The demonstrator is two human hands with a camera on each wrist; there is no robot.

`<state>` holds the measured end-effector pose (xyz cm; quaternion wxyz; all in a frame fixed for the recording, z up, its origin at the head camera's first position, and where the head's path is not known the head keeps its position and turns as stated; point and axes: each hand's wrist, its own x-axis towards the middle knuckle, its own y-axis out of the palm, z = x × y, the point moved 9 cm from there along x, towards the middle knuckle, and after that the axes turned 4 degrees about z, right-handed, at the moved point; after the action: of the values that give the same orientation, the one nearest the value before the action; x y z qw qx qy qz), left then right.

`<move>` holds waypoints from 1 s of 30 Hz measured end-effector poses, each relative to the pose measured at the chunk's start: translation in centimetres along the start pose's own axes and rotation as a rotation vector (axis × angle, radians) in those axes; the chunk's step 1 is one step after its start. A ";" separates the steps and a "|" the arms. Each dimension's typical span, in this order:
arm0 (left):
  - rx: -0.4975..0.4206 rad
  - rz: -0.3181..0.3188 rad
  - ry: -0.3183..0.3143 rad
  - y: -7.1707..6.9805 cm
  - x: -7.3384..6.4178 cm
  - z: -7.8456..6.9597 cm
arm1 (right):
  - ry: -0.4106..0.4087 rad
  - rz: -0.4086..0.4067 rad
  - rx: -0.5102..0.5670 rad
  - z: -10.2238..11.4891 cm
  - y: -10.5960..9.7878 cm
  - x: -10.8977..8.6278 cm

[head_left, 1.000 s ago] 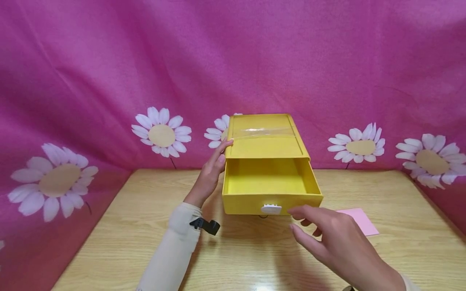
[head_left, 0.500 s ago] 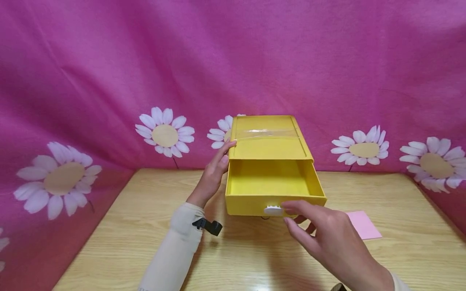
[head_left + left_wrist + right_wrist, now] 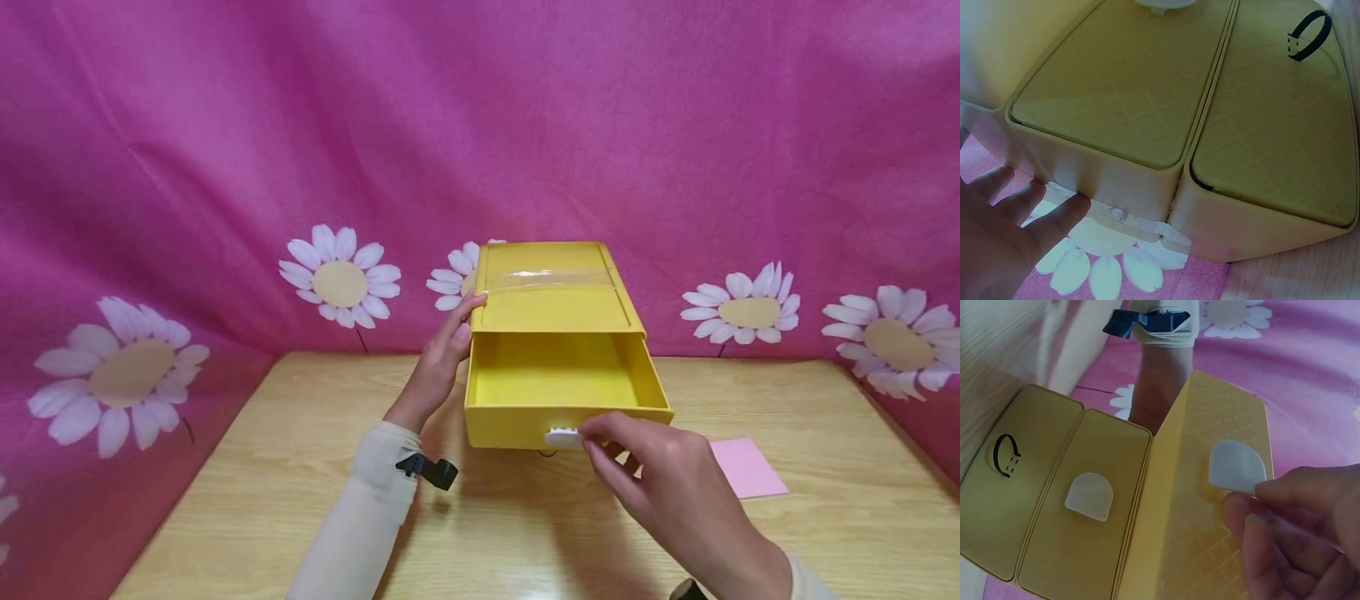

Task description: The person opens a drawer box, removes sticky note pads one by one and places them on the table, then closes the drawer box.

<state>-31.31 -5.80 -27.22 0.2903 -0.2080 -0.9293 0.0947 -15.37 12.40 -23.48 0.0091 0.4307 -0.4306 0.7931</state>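
Observation:
A yellow drawer unit (image 3: pixel 555 310), with clear tape across its top, stands on the table. Its top drawer (image 3: pixel 495 427) is pulled out toward me, and nothing shows inside. My right hand (image 3: pixel 678 483) pinches the white handle (image 3: pixel 561 437) on that drawer between thumb and index finger; the right wrist view shows the handle (image 3: pixel 1235 464) at the fingertips. My left hand (image 3: pixel 433 371) rests against the unit's left side, fingers extended. Below the pulled drawer are two closed drawers, one with a white handle (image 3: pixel 1090 496), the lowest with a black loop (image 3: pixel 1004 455).
A pink square pad (image 3: pixel 750 468) lies on the wooden table (image 3: pixel 285 500), right of the unit. Behind hangs a magenta cloth (image 3: pixel 570 125) with printed daisies. A black strap piece (image 3: pixel 427 469) sticks out from the left sleeve.
My right hand has moved left to the white handle, and its thumb and index finger have come together on it. The drawer and my left hand stay about as they were.

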 end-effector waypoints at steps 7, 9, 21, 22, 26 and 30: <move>-0.006 0.009 -0.003 0.0 0.0 0.1 | -0.002 -0.006 -0.029 0.0 0.2 0.1; -0.005 0.010 -0.002 0.0 0.1 0.1 | 0.004 -0.006 -0.035 -0.1 0.2 0.0; -0.001 0.018 -0.012 0.2 -0.2 0.2 | 0.007 -0.006 -0.042 0.0 0.2 -0.1; -0.001 0.019 -0.012 0.2 -0.2 0.2 | 0.003 -0.008 -0.041 0.1 0.2 -0.1; 0.005 0.016 -0.030 0.2 -0.2 0.3 | -0.031 -0.014 -0.030 0.1 0.1 0.1; 0.011 0.002 -0.044 0.2 0.0 0.5 | -0.058 -0.019 -0.021 0.0 0.0 0.3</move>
<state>-31.52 -5.67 -27.65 0.2708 -0.2055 -0.9346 0.1045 -15.59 12.33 -23.24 0.0086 0.4574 -0.4351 0.7754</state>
